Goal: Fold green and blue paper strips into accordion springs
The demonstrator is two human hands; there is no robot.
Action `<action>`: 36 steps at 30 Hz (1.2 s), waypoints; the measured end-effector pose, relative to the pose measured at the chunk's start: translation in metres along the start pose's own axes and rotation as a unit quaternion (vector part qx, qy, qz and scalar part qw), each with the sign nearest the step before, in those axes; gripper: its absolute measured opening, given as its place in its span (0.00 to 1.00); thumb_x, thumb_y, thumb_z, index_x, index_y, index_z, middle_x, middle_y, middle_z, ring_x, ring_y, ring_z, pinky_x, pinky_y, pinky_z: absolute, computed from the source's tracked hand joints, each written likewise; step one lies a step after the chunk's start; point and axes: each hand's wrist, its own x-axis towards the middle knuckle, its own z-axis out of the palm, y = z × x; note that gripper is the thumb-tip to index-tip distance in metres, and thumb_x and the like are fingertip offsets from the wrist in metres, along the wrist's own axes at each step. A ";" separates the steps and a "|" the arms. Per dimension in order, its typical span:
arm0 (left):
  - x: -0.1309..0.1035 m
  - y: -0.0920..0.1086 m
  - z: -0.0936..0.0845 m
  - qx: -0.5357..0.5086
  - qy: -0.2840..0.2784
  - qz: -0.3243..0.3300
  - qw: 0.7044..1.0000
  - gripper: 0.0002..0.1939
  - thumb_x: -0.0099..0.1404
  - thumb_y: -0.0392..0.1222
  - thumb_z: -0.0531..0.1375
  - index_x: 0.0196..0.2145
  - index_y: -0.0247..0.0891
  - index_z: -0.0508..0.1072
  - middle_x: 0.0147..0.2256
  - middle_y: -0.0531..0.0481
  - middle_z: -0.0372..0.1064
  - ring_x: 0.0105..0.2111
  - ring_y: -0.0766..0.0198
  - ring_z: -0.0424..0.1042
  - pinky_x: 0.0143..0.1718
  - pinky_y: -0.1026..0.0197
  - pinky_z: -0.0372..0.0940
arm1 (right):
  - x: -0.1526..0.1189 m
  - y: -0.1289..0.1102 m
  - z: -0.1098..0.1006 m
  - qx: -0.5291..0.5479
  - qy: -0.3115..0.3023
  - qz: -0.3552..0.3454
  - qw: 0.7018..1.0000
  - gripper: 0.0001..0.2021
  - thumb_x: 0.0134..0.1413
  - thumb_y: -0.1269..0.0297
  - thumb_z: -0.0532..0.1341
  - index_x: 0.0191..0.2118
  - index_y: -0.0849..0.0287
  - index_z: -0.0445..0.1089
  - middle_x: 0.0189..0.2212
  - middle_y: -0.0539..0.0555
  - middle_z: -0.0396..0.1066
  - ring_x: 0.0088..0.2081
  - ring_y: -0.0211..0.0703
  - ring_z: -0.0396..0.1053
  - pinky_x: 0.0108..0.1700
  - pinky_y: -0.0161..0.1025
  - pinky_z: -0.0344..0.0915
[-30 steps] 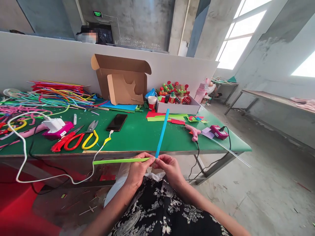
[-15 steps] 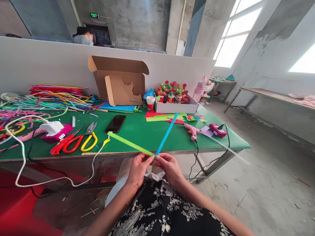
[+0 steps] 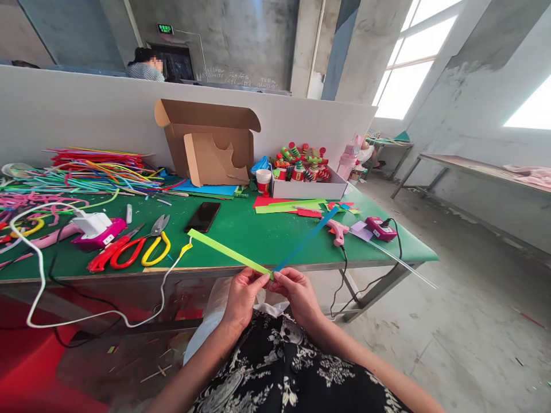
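Observation:
My left hand [image 3: 243, 293] pinches the near end of a light green paper strip [image 3: 228, 250], which stretches up and left toward the phone. In my right hand [image 3: 298, 290] is the lower end of a blue paper strip [image 3: 306, 241], slanting up and right toward the pink glue gun [image 3: 338, 230]. The two strips meet at my fingertips, forming a V just in front of the table edge. How their ends overlap is hidden by my fingers.
On the green table [image 3: 241, 223] lie a phone [image 3: 203, 217], scissors [image 3: 155, 244], red-handled pliers [image 3: 112, 250] and a power adapter [image 3: 381, 228]. Farther back are pipe cleaners [image 3: 94, 172], a cardboard box [image 3: 209, 117], paper cups [image 3: 263, 180] and a tray [image 3: 307, 190] of crafted figures. A person [image 3: 145, 65] sits beyond the partition.
The blue strip has swung to the right and lower, showing a darker side. The green strip and my left hand stay nearly where they were.

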 end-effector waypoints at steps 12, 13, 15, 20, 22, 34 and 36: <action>0.001 -0.004 -0.002 -0.018 -0.014 -0.008 1.000 0.15 0.42 0.48 0.70 0.24 0.36 0.74 0.23 0.52 0.72 0.26 0.65 0.67 0.33 0.63 0.63 | -0.001 0.000 -0.001 -0.008 -0.005 -0.014 1.000 0.11 0.40 0.57 0.71 0.21 0.56 0.71 0.19 0.48 0.71 0.24 0.38 0.68 0.37 0.40 0.68; 0.001 -0.005 -0.002 -0.010 -0.018 -0.009 1.000 0.15 0.43 0.49 0.70 0.24 0.36 0.74 0.23 0.52 0.72 0.26 0.66 0.67 0.33 0.63 0.63 | 0.000 0.001 -0.001 -0.011 0.003 -0.020 1.000 0.12 0.39 0.56 0.71 0.22 0.56 0.71 0.18 0.48 0.70 0.23 0.38 0.68 0.36 0.39 0.69; 0.002 -0.006 -0.003 0.012 -0.033 -0.013 0.999 0.16 0.44 0.50 0.70 0.24 0.36 0.74 0.24 0.52 0.72 0.26 0.66 0.68 0.33 0.63 0.63 | 0.002 0.002 -0.002 -0.023 0.015 -0.036 0.999 0.12 0.39 0.55 0.71 0.22 0.56 0.71 0.18 0.48 0.70 0.23 0.38 0.68 0.35 0.39 0.69; 0.003 -0.005 -0.001 0.030 -0.036 -0.025 0.999 0.17 0.43 0.51 0.71 0.24 0.35 0.75 0.24 0.50 0.73 0.27 0.62 0.71 0.34 0.61 0.65 | 0.004 0.004 -0.001 -0.068 0.009 -0.091 0.994 0.13 0.41 0.54 0.70 0.24 0.56 0.72 0.20 0.49 0.71 0.25 0.40 0.70 0.34 0.39 0.69; 0.002 -0.002 0.000 0.022 -0.039 -0.026 0.999 0.17 0.43 0.50 0.71 0.25 0.35 0.75 0.24 0.49 0.74 0.27 0.62 0.71 0.35 0.60 0.66 | 0.003 0.002 -0.001 -0.067 0.001 -0.086 0.994 0.13 0.41 0.53 0.70 0.24 0.56 0.72 0.21 0.49 0.71 0.25 0.40 0.70 0.35 0.39 0.70; 0.028 0.012 0.005 0.013 -0.040 0.017 0.999 0.16 0.43 0.50 0.70 0.24 0.35 0.75 0.23 0.50 0.72 0.25 0.64 0.68 0.31 0.61 0.62 | 0.033 -0.023 0.010 -0.136 -0.019 -0.149 0.979 0.13 0.40 0.54 0.70 0.22 0.57 0.70 0.19 0.48 0.70 0.23 0.41 0.70 0.30 0.38 0.68; 0.048 0.023 0.007 0.035 -0.041 0.060 0.997 0.14 0.44 0.49 0.69 0.22 0.35 0.75 0.22 0.50 0.72 0.24 0.64 0.67 0.30 0.62 0.61 | 0.053 -0.035 0.016 -0.143 -0.029 -0.163 0.976 0.13 0.38 0.54 0.70 0.22 0.57 0.70 0.19 0.48 0.70 0.23 0.41 0.70 0.30 0.38 0.68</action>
